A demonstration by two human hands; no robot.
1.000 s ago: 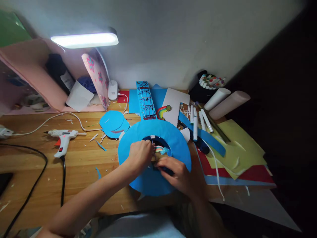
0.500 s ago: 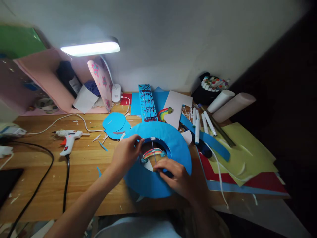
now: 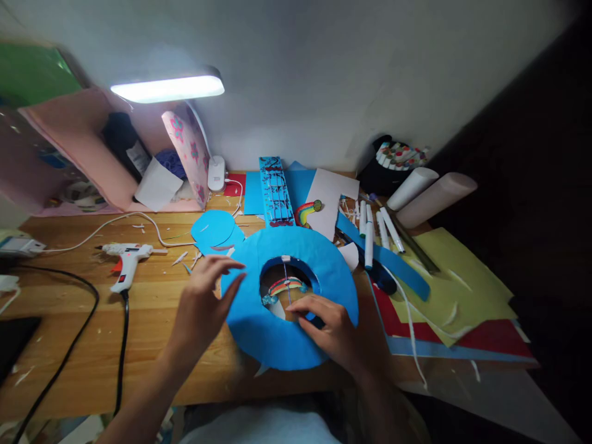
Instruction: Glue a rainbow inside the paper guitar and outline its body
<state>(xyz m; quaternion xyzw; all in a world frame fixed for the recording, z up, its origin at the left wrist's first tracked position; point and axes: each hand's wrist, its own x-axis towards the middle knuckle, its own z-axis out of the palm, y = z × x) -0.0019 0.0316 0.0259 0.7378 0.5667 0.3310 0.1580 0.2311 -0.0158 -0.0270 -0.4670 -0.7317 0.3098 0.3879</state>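
Observation:
In front of me on the desk lies a blue paper guitar, its round body (image 3: 277, 345) having a hole in the middle and its decorated neck (image 3: 275, 191) pointing at the wall. A thin string (image 3: 287, 275) runs down across the hole from a white tab (image 3: 285, 259) at the far rim. My right hand (image 3: 328, 324) pinches the lower end of this string near the hole's front edge. At the left edge of the body, my left hand (image 3: 203, 299) hovers with fingers apart and holds nothing. A paper rainbow (image 3: 285, 283) shows inside the hole.
A glue gun (image 3: 129, 262) rests at left, its black cord (image 3: 123, 345) trailing forward. Blue paper discs (image 3: 213, 228) lie behind my left hand. To the right are white markers (image 3: 369, 237), a blue strip (image 3: 402, 265) and coloured sheets (image 3: 462, 277). A lamp (image 3: 169, 88) shines above.
My left hand has moved away from the hole's rim to the left, and its fingers have spread. My right hand stays at the string's lower end.

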